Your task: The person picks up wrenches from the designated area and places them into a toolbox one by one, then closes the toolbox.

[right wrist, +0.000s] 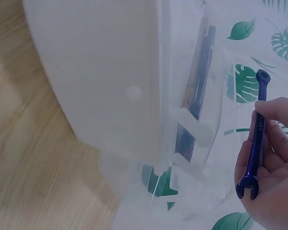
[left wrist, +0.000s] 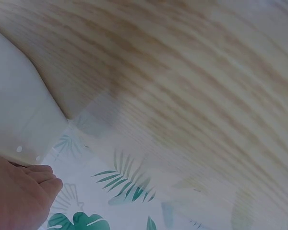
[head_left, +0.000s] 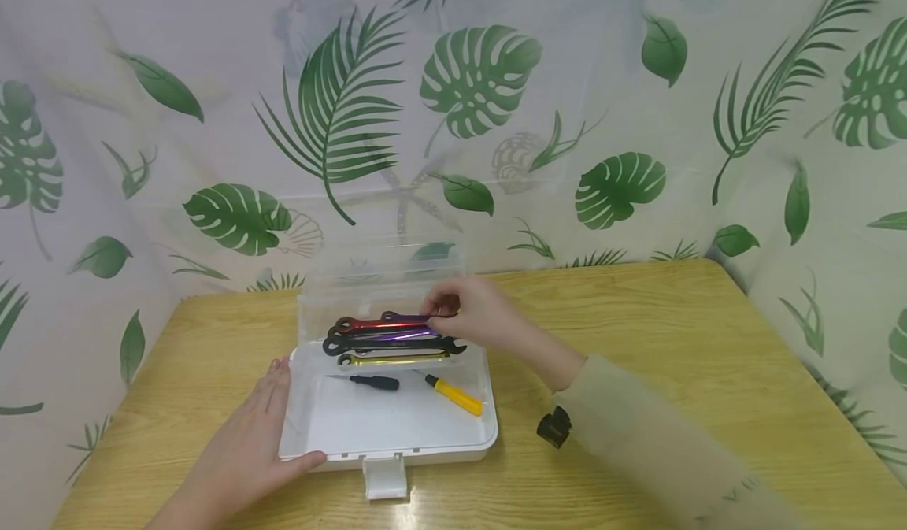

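A white plastic toolbox point(head_left: 383, 428) lies with its clear lid point(head_left: 379, 266) raised at the back. My left hand point(head_left: 248, 428) rests against the box's left side, fingers along the wall and thumb at the front rim; the left wrist view shows this hand point(left wrist: 19, 194) beside the white wall. Over the back of the box, my right hand point(head_left: 478, 309) pinches a shiny blue-purple combination wrench point(right wrist: 256, 139) between thumb and fingers. Below it lie several more wrenches, among them a red one point(head_left: 379, 325), a black one point(head_left: 397, 346) and a yellow one point(head_left: 397, 361).
Inside the box lie a black-handled screwdriver point(head_left: 375, 382) and a yellow-handled tool point(head_left: 457, 396). A white latch point(head_left: 385, 479) hangs from the front wall. The box stands on a wood-grain table point(head_left: 602, 317), with a leaf-printed cloth point(head_left: 553, 57) behind it.
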The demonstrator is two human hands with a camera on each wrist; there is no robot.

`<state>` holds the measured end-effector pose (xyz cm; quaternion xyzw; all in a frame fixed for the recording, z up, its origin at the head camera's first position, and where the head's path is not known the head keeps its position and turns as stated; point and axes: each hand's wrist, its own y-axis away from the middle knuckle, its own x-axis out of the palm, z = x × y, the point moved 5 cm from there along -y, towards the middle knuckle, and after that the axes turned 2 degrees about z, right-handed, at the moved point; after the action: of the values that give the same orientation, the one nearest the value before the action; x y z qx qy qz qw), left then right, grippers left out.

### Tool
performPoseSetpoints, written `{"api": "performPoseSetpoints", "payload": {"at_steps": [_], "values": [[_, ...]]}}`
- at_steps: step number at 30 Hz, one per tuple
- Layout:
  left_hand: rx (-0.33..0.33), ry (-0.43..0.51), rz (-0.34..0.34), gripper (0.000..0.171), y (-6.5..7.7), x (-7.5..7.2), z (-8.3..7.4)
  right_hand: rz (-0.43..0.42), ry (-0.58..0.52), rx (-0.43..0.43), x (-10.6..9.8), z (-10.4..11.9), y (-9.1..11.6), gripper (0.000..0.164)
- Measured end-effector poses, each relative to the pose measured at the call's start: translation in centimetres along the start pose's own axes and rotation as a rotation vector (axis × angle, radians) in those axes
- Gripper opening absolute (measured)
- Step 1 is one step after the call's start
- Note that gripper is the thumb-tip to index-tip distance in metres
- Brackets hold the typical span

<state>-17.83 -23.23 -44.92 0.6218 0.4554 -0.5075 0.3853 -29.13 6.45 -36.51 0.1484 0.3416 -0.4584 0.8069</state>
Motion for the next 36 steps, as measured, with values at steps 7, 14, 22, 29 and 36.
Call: {"api": "performPoseSetpoints", "payload": {"at_steps": [7, 14, 22, 29, 36], "values": [[0.000, -0.003, -0.001, 0.131, 0.0, 0.1, 0.1, 0.023, 0.030, -0.001, 1.3, 0.7, -1.5, 0.009], [0.001, 0.002, -0.003, 0.131, 0.0, 0.1, 0.1, 0.028, 0.043, -0.025, 3.1, 0.9, -2.2, 0.009], [0.000, 0.003, 0.008, 0.131, -0.1, 0.2, 0.3, 0.031, 0.040, -0.013, 4.4, 0.7, -2.6, 0.008], [-0.004, 0.013, 0.015, 0.130, -0.1, 0.1, 0.2, 0.044, 0.022, 0.015, 5.2, 0.5, -2.7, 0.009], [0.002, 0.021, 0.017, 0.130, -0.1, -0.1, 0.1, 0.060, 0.019, 0.018, 6.0, 0.3, -2.7, 0.009]]}}
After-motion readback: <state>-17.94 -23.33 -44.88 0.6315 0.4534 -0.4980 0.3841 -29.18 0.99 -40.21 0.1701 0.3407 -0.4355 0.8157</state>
